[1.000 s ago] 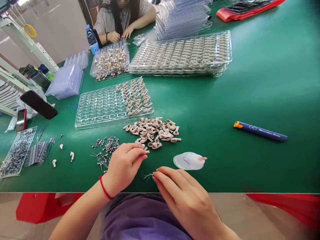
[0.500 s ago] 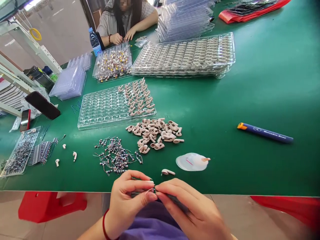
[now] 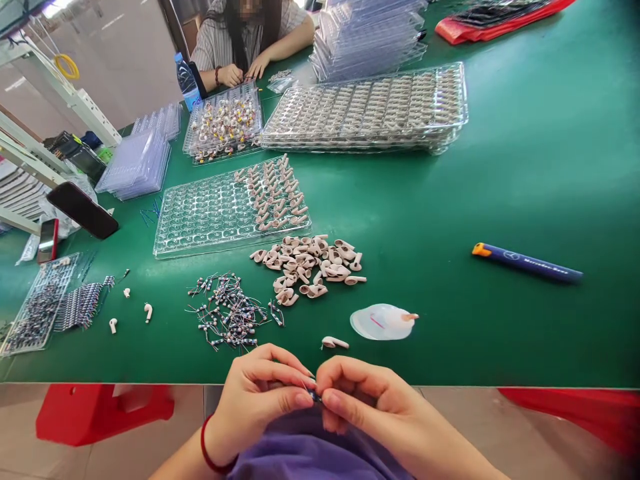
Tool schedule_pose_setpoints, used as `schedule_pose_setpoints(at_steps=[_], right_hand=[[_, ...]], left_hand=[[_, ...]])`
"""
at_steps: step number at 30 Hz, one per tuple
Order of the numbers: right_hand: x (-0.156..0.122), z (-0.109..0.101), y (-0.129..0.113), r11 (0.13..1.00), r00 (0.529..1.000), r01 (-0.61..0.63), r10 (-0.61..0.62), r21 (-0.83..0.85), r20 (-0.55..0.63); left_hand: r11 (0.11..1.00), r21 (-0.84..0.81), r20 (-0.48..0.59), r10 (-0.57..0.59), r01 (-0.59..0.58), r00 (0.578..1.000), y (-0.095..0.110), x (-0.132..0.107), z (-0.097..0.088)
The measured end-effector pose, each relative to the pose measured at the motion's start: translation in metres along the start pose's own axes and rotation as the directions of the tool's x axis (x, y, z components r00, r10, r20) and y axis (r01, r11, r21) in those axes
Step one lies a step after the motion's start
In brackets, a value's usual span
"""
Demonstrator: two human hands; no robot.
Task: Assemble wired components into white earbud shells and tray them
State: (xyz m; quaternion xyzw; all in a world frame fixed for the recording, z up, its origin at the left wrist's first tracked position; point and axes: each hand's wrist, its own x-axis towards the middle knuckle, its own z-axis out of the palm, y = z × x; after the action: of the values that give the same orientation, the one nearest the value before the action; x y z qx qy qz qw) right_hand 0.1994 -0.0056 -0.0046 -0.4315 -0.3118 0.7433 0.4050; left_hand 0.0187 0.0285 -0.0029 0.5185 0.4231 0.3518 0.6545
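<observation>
Just past the table's front edge, both hands meet in front of me. A small dark wired component [image 3: 314,395] is pinched between thumb and fingers of my left hand [image 3: 260,393]. My right hand [image 3: 373,403] has its fingers curled and its thumb and forefinger closed on the component's other end; the fingers hide most of it. Beyond my left hand lies a pile of similar wired components [image 3: 227,310]. Behind that is a heap of beige earbud shells [image 3: 310,267]. One separate earbud shell [image 3: 334,343] lies close to my hands, with a translucent squeeze bottle [image 3: 383,322] to its right.
A clear tray [image 3: 200,213], partly filled with shells, lies mid-table; filled trays [image 3: 370,113] are stacked behind it. A blue pen-like tool [image 3: 527,262] lies at right. Phones [image 3: 83,210] and white earbuds [image 3: 148,311] are at left. A co-worker [image 3: 250,40] sits opposite.
My right hand has turned and its fingers have curled in more. The dark component now shows between the fingertips. The view has shifted slightly.
</observation>
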Motion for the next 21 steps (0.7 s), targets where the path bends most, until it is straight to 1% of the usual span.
schedule_pose_setpoints(at_steps=[2, 4, 6, 7, 9, 11, 13, 14, 16, 18, 20, 21], right_hand=[[-0.001, -0.001, 0.002, 1.0, 1.0, 0.005, -0.005, -0.002, -0.011], [-0.002, -0.002, 0.006, 0.998, 0.998, 0.044, -0.046, -0.053, -0.044], [-0.002, -0.004, 0.01, 0.976, 0.988, 0.135, -0.146, -0.172, -0.056], [-0.001, -0.004, 0.011, 0.951, 0.976, 0.191, -0.21, -0.245, -0.054], [0.0, -0.004, 0.012, 0.882, 0.943, 0.299, -0.332, -0.365, -0.031], [0.001, -0.002, 0.011, 0.832, 0.912, 0.368, -0.41, -0.416, -0.013], [0.001, 0.001, 0.011, 0.829, 0.9, 0.387, -0.435, -0.403, -0.033], [0.001, 0.002, 0.011, 0.848, 0.906, 0.369, -0.42, -0.38, -0.06], [-0.001, 0.006, 0.013, 0.904, 0.93, 0.293, -0.345, -0.311, -0.126], [-0.002, 0.009, 0.015, 0.944, 0.95, 0.215, -0.262, -0.249, -0.172], [-0.002, 0.011, 0.017, 0.952, 0.953, 0.189, -0.237, -0.241, -0.19], [-0.002, 0.01, 0.018, 0.947, 0.95, 0.191, -0.245, -0.259, -0.195]], left_hand=[[0.998, -0.058, 0.002, -0.016, 0.016, 1.0, -0.001, 0.0, 0.0], [0.994, -0.11, 0.001, -0.029, 0.029, 1.0, -0.003, 0.0, 0.0], [0.99, -0.136, -0.012, -0.05, 0.048, 0.999, -0.005, 0.0, 0.0], [0.989, -0.138, -0.02, -0.057, 0.053, 0.998, -0.006, 0.0, 0.0], [0.99, -0.131, -0.031, -0.051, 0.046, 0.998, -0.008, 0.0, 0.0], [0.994, -0.104, -0.029, -0.016, 0.013, 0.999, -0.009, 0.0, 0.0], [0.998, -0.041, -0.034, 0.046, -0.047, 0.998, -0.008, -0.001, 0.0], [0.996, 0.008, -0.044, 0.092, -0.092, 0.995, -0.007, -0.001, 0.0], [0.969, 0.136, -0.067, 0.216, -0.206, 0.974, -0.005, -0.004, 0.001], [0.899, 0.29, -0.066, 0.361, -0.328, 0.93, -0.002, -0.007, 0.001], [0.794, 0.441, -0.028, 0.479, -0.419, 0.877, 0.002, -0.011, 0.001], [0.741, 0.501, -0.001, 0.518, -0.448, 0.856, 0.004, -0.013, 0.001]])
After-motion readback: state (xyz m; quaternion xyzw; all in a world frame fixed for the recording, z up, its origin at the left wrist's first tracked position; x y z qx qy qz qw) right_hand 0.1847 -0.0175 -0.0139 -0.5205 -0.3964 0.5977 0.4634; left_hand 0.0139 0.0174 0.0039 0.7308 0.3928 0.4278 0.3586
